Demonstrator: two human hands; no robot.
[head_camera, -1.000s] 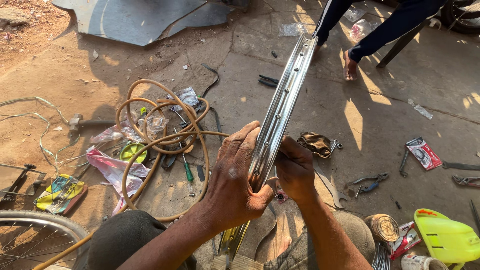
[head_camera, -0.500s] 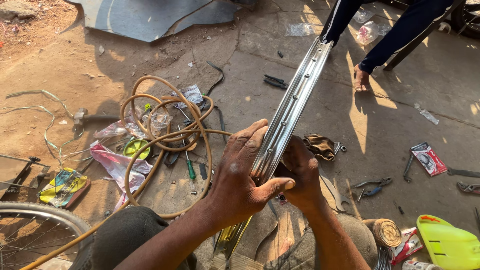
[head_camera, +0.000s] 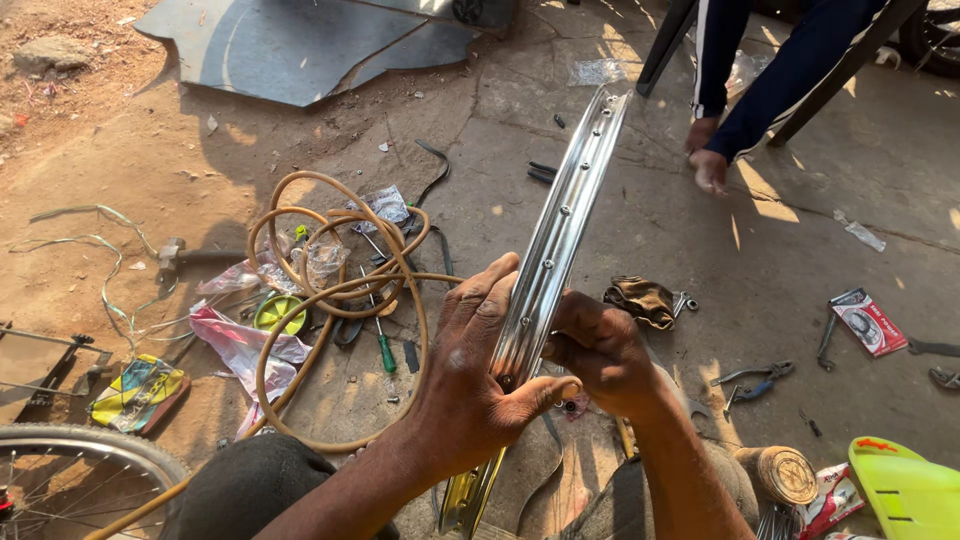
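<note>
Both hands grasp the chrome wheel rim (head_camera: 560, 235) edge-on — left hand (head_camera: 470, 375) fingers extended, right hand (head_camera: 600, 350) curled tight.

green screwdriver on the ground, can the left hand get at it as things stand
Probably not right away: the left hand is wrapped around the shiny wheel rim. The green screwdriver lies uncovered just beyond it, inside the tan hose loops, so a freed hand looks able to reach.

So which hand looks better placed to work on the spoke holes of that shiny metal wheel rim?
Probably the right hand: its fingertips pinch at the shiny metal wheel rim's inner face, while the left hand wraps the rim, steadying it.
</note>
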